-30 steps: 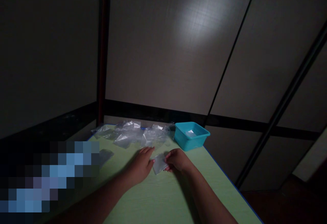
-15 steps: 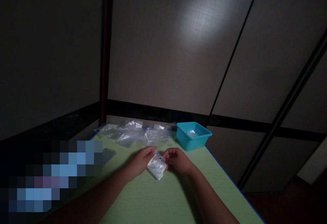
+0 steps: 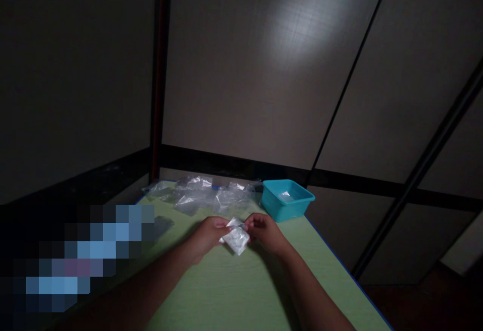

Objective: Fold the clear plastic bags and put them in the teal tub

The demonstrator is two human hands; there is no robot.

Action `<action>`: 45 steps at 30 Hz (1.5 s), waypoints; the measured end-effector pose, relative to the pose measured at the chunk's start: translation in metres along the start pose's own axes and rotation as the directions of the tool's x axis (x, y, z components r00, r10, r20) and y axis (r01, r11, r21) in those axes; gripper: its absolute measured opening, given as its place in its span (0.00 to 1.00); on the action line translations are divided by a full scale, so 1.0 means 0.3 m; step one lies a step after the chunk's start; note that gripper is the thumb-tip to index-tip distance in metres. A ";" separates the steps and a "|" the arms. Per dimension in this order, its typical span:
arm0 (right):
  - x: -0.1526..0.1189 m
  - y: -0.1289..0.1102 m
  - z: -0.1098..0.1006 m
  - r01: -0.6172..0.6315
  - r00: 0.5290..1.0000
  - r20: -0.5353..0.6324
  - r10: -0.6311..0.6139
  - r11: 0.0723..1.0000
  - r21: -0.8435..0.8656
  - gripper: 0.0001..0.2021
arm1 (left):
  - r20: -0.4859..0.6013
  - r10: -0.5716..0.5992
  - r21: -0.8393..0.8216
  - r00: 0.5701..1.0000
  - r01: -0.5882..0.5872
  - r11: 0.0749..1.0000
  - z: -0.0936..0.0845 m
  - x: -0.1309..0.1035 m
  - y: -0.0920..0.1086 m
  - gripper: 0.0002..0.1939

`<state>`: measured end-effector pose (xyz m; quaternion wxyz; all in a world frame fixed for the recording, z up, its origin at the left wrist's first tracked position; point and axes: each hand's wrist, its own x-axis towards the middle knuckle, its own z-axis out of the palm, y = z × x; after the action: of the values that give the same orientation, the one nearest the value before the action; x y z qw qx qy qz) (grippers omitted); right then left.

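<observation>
A small folded clear plastic bag (image 3: 237, 241) is held between my two hands, just above the green table (image 3: 226, 291). My left hand (image 3: 212, 233) grips its left side, thumb on top. My right hand (image 3: 262, 229) has its fingers closed at the bag's upper right edge. The bag is tilted, with one corner toward me and another sticking up between the hands. Fingers under the bag are hidden.
Several loose clear plastic bags (image 3: 194, 197) lie spread along the table's far side. A turquoise basin (image 3: 285, 210) with something pale inside stands at the far right edge. Dark panelled walls (image 3: 241, 84) rise behind. A pixelated patch covers the lower left.
My hands have lifted the bag slightly and turned it, so an upper corner now shows between them. The left hand's hold has shifted. The view has moved a little.
</observation>
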<state>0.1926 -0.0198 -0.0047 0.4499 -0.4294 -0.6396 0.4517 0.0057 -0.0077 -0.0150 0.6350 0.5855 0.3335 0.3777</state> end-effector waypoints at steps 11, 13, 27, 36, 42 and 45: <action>0.001 -0.002 0.000 0.024 1.000 -0.005 -0.023 0.998 0.053 0.12 | 0.021 -0.080 -0.146 0.997 0.082 0.986 0.000 -0.009 0.008 0.18; -0.002 -0.007 0.003 -0.002 1.000 -0.014 0.003 0.996 0.086 0.14 | -0.004 -0.072 -0.143 0.997 0.070 0.987 0.000 -0.005 0.003 0.17; -0.005 -0.005 0.072 -0.115 0.984 -0.094 0.151 0.943 0.312 0.16 | -0.231 0.069 -0.179 0.971 -0.112 0.977 0.018 0.001 0.023 0.19; 0.017 0.042 0.054 -0.001 0.986 -0.162 0.034 0.980 0.198 0.14 | -0.237 0.053 -0.199 0.970 -0.102 0.975 0.023 0.017 0.010 0.20; 0.031 0.040 0.014 0.065 0.970 -0.240 -0.021 0.982 0.176 0.14 | -0.218 0.026 -0.166 0.976 -0.063 0.984 0.010 0.023 -0.001 0.21; 0.030 0.012 -0.046 0.127 0.936 -0.348 -0.058 0.975 0.180 0.13 | -0.175 0.013 -0.120 0.984 -0.034 0.992 -0.001 0.023 -0.004 0.23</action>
<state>0.2044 -0.0076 -0.0039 0.6152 -0.4228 -0.5234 0.4107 0.0090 -0.0016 -0.0161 0.6336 0.5142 0.3570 0.4545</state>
